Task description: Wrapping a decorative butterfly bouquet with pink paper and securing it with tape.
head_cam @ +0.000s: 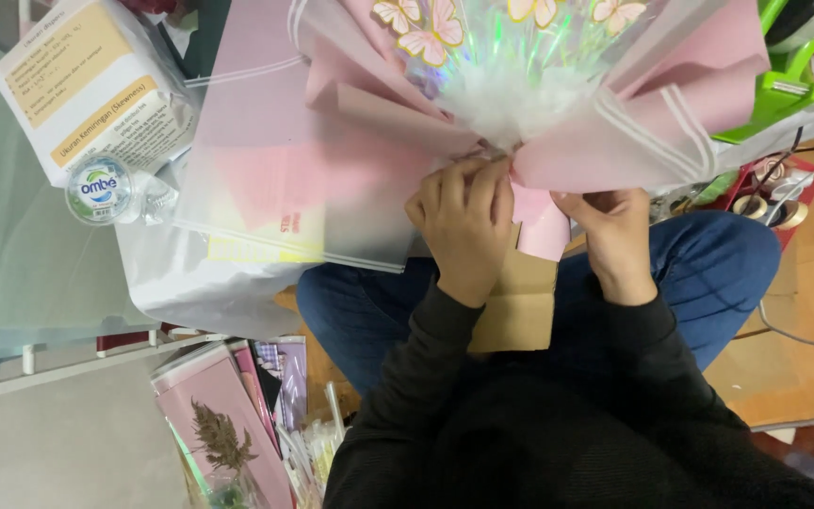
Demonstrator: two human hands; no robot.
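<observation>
The landmark here is the pink paper-wrapped bouquet with paper butterflies and iridescent film (520, 104), which lies across the person's lap and spreads away from the body towards the top of the view. At the gathered neck of the bouquet, on its near side, the left hand (463, 226) is curled tight, its grip closed around the bunched pink wrapping with the knuckles facing up and the fingers folded in. Just to the right of that neck, the right hand (614, 236) has its grip pinched together on a fold of pink paper that hangs down between the two hands. Directly below the neck, between the wrists, a brown cardboard piece (520, 306) stands out towards the person's black sleeves, and the left wrist lies against it.

Left of the bouquet, a loose sheet of translucent pink wrapping paper with white edge lines (275, 179) lies flat, partly tucked under the bouquet's wrap. Further left of that sits a clear plastic bottle with a white label (101, 188), just beside a white printed packet (87, 85). To the right of the bouquet, at the upper corner, a green plastic tool (793, 85) rests.
</observation>
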